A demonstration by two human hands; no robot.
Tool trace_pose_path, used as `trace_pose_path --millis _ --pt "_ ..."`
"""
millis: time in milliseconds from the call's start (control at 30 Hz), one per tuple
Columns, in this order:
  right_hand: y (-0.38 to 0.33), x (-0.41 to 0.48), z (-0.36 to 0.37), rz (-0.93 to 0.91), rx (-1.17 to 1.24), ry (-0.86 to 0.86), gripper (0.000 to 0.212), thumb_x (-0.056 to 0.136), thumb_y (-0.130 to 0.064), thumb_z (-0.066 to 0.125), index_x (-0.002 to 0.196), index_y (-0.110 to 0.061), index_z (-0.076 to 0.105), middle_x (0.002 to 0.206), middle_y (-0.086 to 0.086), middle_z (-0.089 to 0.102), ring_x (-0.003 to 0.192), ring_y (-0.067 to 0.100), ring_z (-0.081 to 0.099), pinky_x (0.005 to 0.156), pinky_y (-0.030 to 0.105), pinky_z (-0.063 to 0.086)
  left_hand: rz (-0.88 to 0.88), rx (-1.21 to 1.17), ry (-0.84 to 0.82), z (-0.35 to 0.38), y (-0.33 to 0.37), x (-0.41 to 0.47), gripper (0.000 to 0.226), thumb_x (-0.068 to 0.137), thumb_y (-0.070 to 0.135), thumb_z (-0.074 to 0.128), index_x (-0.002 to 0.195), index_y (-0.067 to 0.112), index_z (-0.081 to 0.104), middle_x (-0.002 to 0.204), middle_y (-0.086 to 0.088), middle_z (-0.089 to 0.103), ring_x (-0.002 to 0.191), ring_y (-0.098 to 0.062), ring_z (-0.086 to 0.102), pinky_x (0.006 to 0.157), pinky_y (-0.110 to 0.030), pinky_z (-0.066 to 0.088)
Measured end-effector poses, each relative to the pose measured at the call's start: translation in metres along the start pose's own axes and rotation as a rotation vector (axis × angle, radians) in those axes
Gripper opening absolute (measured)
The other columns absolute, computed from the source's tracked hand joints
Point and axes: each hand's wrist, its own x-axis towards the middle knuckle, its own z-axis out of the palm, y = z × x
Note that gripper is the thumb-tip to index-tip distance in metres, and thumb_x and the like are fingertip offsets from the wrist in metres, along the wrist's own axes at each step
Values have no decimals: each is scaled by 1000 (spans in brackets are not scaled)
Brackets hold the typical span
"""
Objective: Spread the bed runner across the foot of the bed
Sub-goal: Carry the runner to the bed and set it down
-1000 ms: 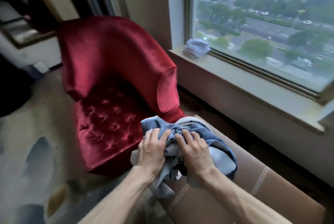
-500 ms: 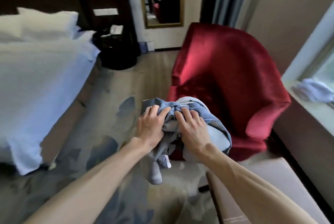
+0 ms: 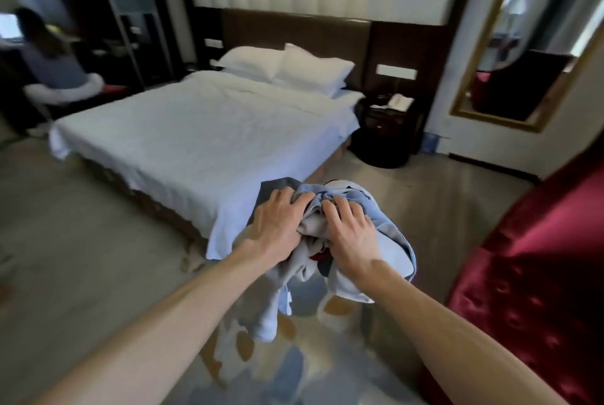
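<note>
Turning from the window side of the room, a person carries the bed runner [image 3: 392,241] toward the bed [image 3: 202,136], which now fills the view ahead. A second earlier the same bundle was held before the red armchair [image 3: 539,274] and the sill; half a second earlier the bed showed only at the left edge. The grip looks unchanged through the turn. The left hand [image 3: 281,224] and right hand [image 3: 351,231] sit close together, fingers curled into the top of the cloth, each clutching a fistful.

The runner is held in the air just beside the near corner at the foot of the bed, and seems not to touch the white duvet. By these signs the carry looks nearly over, while none of the spreading has begun: the foot of the bed lies bare of it, and the cloth must first be shaken open and its ends found.

The runner itself is a crumpled wad, pale blue on the outside with grey-beige folds between the hands and small glimpses of red and dark fabric inside. A loose tail hangs below the wrists over the patterned carpet [image 3: 294,372]. Its full length and shape cannot be judged while bunched.

Two white pillows [image 3: 287,67] lie at the headboard end. Another person [image 3: 55,54] sits at the far left.
</note>
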Motion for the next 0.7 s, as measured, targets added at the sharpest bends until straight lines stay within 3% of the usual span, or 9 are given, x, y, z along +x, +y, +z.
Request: trace_pose_path --millis 67,100,267,567,700 --pt "-29 35 14 -70 18 -5 52 87 -20 25 136 -14 39 137 9 42 114 31 45 87 41 43 -71 20 19 -9 -42 2 61 73 14 65 130 26 44 111 -6 51 101 -28 49 66 -37 40" --pt "-44 52 21 -99 27 -1 48 89 -19 29 136 -13 39 137 9 43 114 32 45 87 42 43 -102 34 24 -12 -62 2 62 73 14 66 129 26 44 110 -6 51 101 -28 49 66 -38 41" --pt "-118 128 50 -261 150 -7 49 74 -14 69 120 -3 57 119 19 58 98 40 57 75 47 50 -269 123 34 -26 -161 7 60 74 16 65 129 28 44 109 -4 51 102 -26 50 67 -36 41" --pt "-243 276 107 -471 327 28 47 81 -22 62 124 -5 54 123 18 56 104 41 55 82 50 48 -482 253 25 -60 -325 33 52 79 18 62 125 29 42 105 0 46 97 -22 45 64 -32 35" --pt "-313 342 130 -549 367 23 45 84 -22 62 125 -7 53 122 17 57 106 40 55 81 49 50 -591 275 44 -74 -409 43 51 81 16 60 127 28 41 106 0 48 97 -23 44 68 -34 41"
